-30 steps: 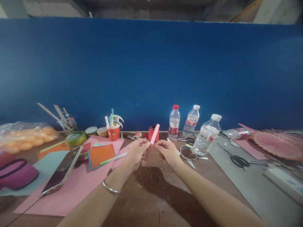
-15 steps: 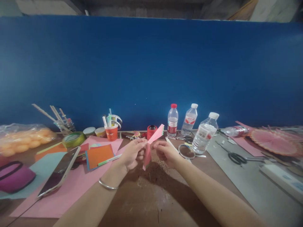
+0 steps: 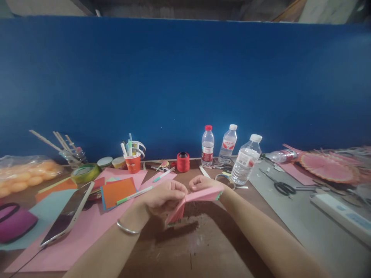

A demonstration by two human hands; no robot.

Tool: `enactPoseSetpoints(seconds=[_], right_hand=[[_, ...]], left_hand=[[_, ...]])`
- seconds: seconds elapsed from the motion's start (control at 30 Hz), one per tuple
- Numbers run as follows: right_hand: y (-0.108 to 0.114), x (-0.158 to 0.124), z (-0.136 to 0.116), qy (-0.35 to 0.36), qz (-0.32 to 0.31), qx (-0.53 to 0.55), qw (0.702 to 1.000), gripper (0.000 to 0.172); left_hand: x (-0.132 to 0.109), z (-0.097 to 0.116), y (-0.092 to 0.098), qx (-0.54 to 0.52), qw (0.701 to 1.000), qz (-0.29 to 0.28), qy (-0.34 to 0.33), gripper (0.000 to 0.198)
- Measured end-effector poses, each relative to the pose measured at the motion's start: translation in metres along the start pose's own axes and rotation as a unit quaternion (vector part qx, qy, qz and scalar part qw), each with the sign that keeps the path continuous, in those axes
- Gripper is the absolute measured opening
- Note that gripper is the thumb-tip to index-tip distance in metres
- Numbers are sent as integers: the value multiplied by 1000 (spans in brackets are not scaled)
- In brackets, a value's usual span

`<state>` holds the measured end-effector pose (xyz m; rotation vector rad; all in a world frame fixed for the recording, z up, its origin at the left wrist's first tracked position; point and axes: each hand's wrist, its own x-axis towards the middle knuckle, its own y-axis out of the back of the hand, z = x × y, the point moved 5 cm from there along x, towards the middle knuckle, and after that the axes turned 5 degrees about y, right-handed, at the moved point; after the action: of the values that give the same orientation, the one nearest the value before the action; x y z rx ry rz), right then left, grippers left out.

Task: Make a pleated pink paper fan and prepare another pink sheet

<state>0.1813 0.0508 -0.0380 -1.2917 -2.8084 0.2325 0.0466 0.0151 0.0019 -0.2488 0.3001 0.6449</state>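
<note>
Both my hands hold a pink pleated paper strip [image 3: 199, 195] just above the brown table [image 3: 197, 247]. My left hand [image 3: 162, 200] pinches its folded middle, with one half hanging down below the fingers. My right hand [image 3: 204, 184] grips the other half, which lies nearly flat and points right. The strip is bent into a V at the pinch. A silver bangle sits on my left wrist.
Pink paper sheets [image 3: 72, 235], a phone [image 3: 68, 214], orange card [image 3: 117, 191], a pen [image 3: 135, 194] and an orange cup of pens [image 3: 132, 162] lie left. A red spool [image 3: 182, 161], three water bottles [image 3: 245, 160], scissors [image 3: 282, 187] and a pink paper fan [image 3: 327, 168] sit behind and right.
The strip stood upright and straight between my fingers; it is now folded in the middle and lowered toward the table. Both hands dropped and came nearer to me.
</note>
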Motion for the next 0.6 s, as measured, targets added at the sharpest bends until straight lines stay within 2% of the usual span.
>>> enactPoseSetpoints(seconds=[0.1,0.2,0.4,0.6], right_hand=[[2,-3,-3,-23,-24,-21,999,32],[-3,-6,-14,-22,-14,-48,998,25],[-21,-10,-34,-30,40,-95,994,15],[-27,-10,-37,-23,122,-136,983,11]], left_hand=[[2,-8,-3,70,996,-31,39,11],[6,-14,-2,130,990,-28,51,7],[11,-17,-3,173,984,-6,38,6],[6,-4,-11,191,981,-15,13,18]])
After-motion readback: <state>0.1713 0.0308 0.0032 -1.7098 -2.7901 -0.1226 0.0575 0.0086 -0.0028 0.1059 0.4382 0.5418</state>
